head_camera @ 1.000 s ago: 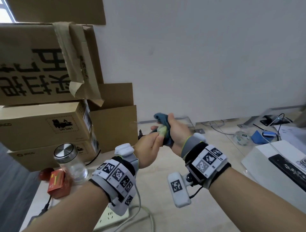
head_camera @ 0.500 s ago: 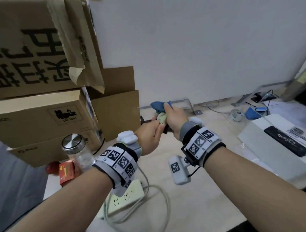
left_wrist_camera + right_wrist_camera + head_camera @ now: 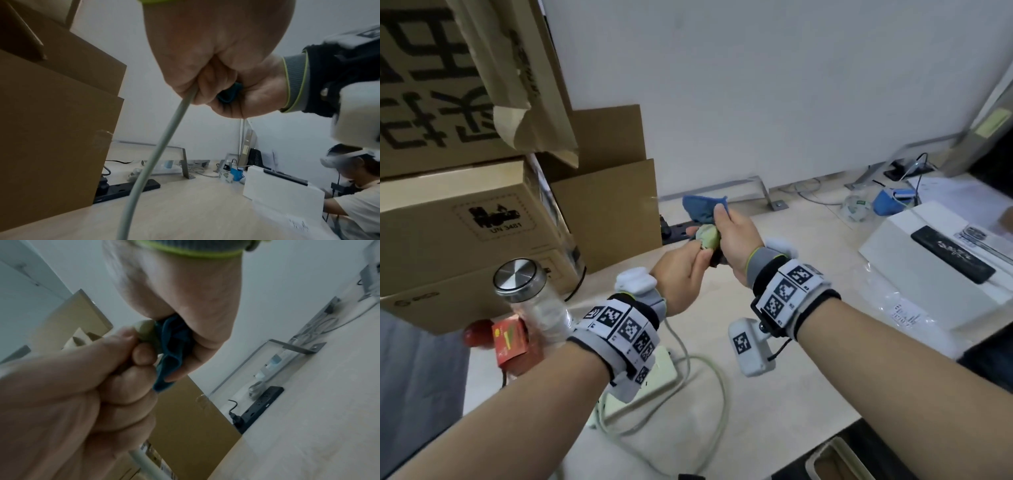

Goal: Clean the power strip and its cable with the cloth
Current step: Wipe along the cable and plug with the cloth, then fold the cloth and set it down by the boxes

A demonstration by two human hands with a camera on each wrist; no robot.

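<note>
My left hand (image 3: 685, 270) grips the pale plug (image 3: 709, 236) at the end of the grey-white cable (image 3: 717, 394), held up above the table. My right hand (image 3: 734, 240) holds the blue cloth (image 3: 703, 207) bunched against the plug. In the right wrist view the cloth (image 3: 174, 345) sits folded between my right fingers and the plug (image 3: 146, 331). The cable (image 3: 156, 154) hangs down from my left fist in the left wrist view. The white power strip (image 3: 659, 373) lies on the table, partly hidden under my left wrist.
Stacked cardboard boxes (image 3: 465, 212) stand at the left, with a glass jar (image 3: 527, 291) and a red packet (image 3: 508, 339) in front. A black power strip (image 3: 678, 229) lies by the wall. A white box (image 3: 928, 260) sits at the right. Another person (image 3: 359, 203) sits at the far right.
The head view has dipped, bringing the white power strip and the cable loop into sight. Both hands keep their hold; the cloth has shifted a little on the plug.
</note>
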